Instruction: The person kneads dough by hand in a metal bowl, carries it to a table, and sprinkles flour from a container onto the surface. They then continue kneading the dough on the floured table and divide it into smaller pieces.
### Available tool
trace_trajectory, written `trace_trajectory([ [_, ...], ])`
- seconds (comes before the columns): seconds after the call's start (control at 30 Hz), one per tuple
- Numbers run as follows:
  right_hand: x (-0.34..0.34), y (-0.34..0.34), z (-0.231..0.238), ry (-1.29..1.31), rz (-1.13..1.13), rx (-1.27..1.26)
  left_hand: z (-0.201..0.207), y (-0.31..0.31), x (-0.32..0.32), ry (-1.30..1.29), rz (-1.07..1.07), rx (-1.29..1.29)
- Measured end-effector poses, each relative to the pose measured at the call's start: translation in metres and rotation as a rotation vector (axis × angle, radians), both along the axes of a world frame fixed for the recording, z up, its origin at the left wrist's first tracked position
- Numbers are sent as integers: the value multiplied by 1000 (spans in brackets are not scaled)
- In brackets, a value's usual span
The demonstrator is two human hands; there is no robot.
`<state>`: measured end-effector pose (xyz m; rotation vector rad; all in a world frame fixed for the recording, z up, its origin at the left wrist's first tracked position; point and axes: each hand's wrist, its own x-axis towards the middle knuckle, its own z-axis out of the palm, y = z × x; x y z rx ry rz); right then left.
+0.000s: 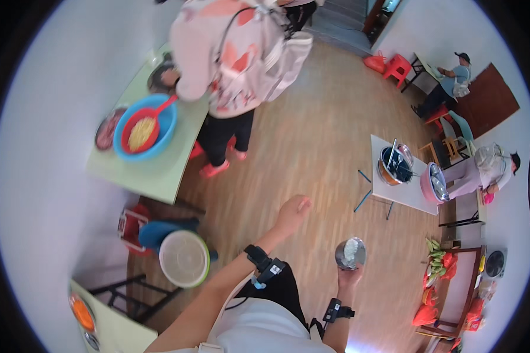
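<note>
The person's right hand (350, 276) grips a metal bowl (339, 257) from its near side; white contents (351, 249) show inside. Left of the metal bowl and farther ahead, the left hand (292, 214) is over the wooden floor (265, 170), fingers curled inward; how tightly, or around what, cannot be told. The wrist device (271, 269) on that arm has a white tag with markings too small to read. Well ahead and left of the metal bowl, a pale green worktop (144, 176) bears a blue basin (169, 120), within whose rim sits a red strainer (153, 141) of yellow shreds (141, 134). Ahead and right of the metal bowl, a white worktop (409, 195) carries a pot (386, 172) with dark contents and a pink basin (428, 187) holding metal vessels (437, 179).
</note>
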<state>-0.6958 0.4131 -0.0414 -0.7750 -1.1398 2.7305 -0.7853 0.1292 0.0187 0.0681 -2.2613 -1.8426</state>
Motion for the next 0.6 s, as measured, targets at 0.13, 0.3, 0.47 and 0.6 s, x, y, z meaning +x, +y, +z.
trace_trajectory([
  [0.13, -100, 5, 10, 47, -46, 1, 5, 5, -105, -48, -93, -35],
  [0.3, -252, 12, 5, 29, -79, -21, -16, 6, -245, -96, -103, 9],
  [0.47, -431, -5, 13, 20, 37, -42, -12, -3, -395, -46, -57, 73],
  [0.6, -558, -34, 30, 57, 159, -100, -10, -5, -511, -106, 4, 59],
])
